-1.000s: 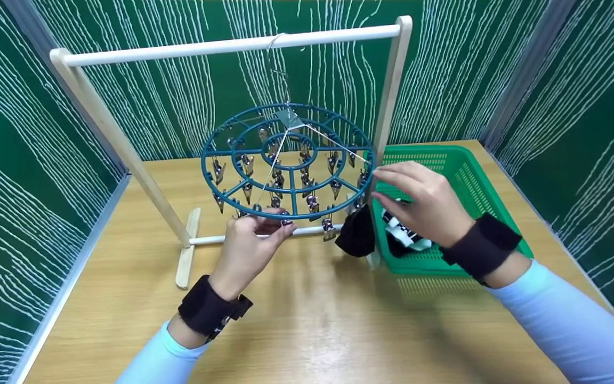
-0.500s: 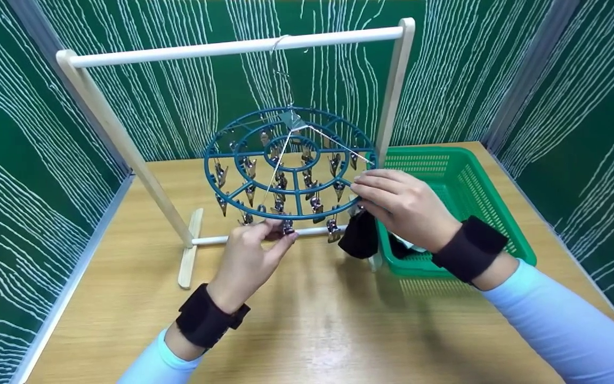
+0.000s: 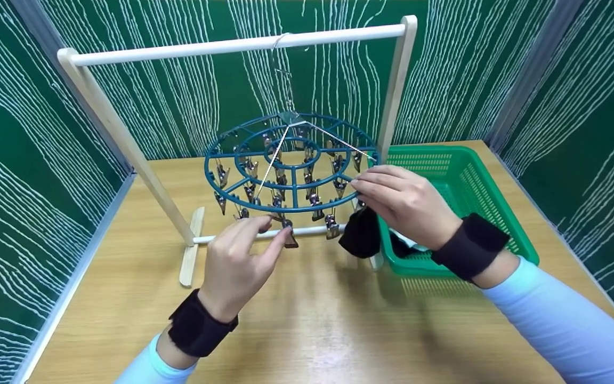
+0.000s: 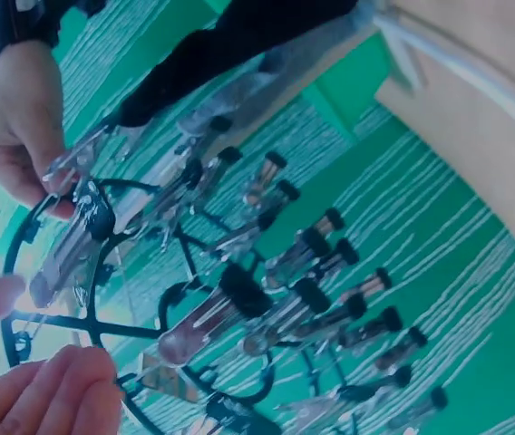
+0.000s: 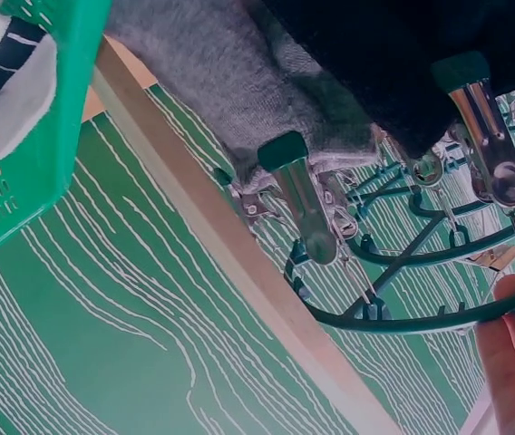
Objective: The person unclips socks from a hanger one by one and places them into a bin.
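Observation:
A round blue-green clip hanger [image 3: 295, 208] hangs by its hook from a rack. My right hand [image 3: 405, 200] grips its right rim; the fingers [image 5: 511, 353] show against the rim in the right wrist view. My left hand [image 3: 237, 261] is at the front rim, thumb and fingers apart, beside a dangling metal clip [image 3: 289, 234]. The left wrist view shows this clip [image 4: 72, 245] near the gap between thumb and fingers. Under the right side hang a black sock [image 3: 360, 234] and a grey sock [image 5: 230, 91], held by clips; my right hand partly hides them in the head view.
The wooden rack has a white top bar [image 3: 232, 47] and an upright [image 3: 395, 96] close to my right hand. A green basket [image 3: 499, 208] stands at the right with a striped sock [image 5: 8, 86] inside. Several other clips hang under the rings.
My left hand has let go of the front clip and drawn back slightly left. My right hand has moved left onto the rim and stayed there. The hanger's tilt has shifted.

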A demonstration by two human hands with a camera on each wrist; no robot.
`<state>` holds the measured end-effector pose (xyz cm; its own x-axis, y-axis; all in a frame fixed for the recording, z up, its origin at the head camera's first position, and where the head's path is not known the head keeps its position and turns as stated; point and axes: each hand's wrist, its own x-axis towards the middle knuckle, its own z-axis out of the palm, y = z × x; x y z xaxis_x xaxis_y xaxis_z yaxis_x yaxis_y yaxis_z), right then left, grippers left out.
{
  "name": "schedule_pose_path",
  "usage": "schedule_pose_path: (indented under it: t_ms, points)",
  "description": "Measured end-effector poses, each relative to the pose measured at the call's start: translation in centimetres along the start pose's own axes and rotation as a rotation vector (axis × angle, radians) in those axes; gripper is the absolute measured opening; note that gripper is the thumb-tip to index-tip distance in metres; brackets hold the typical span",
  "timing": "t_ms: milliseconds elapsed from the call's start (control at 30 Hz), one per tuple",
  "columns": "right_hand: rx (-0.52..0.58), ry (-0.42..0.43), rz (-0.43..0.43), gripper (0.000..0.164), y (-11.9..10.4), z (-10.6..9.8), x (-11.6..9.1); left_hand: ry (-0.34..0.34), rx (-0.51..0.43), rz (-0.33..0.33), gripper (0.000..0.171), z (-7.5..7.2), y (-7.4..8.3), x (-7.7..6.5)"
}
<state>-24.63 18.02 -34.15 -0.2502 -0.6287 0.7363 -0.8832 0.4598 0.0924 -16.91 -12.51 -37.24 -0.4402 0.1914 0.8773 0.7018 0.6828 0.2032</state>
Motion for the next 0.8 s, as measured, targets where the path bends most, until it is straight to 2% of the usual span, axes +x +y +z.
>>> schedule_pose_path:
  t_ms: [167, 267, 367, 533, 800]
  points:
    - [-0.001, 0.010, 0.008, 0.029, -0.3, -0.2, 0.4, 0.108, 0.034, 0.180, 0.016, -0.2, 0.7, 1.0]
    - [-0.003, 0.027, 0.005, 0.026, -0.4, -0.2, 0.6, 0.119, 0.098, 0.279, 0.018, 0.0, 1.2, 1.8]
    - [0.000, 0.047, 0.001, 0.025, -0.6, -0.2, 0.9, 0.103, 0.177, 0.338, 0.021, 0.2, 1.7, 2.6]
    - [0.000, 0.066, -0.004, 0.027, -1.1, -0.2, 1.5, 0.083, 0.294, 0.381, 0.015, 0.5, 1.8, 3.3]
    - [0.002, 0.096, -0.053, 0.023, -1.9, 0.2, 2.1, 0.098, 0.362, 0.346, 0.011, 0.3, 1.3, 3.4]
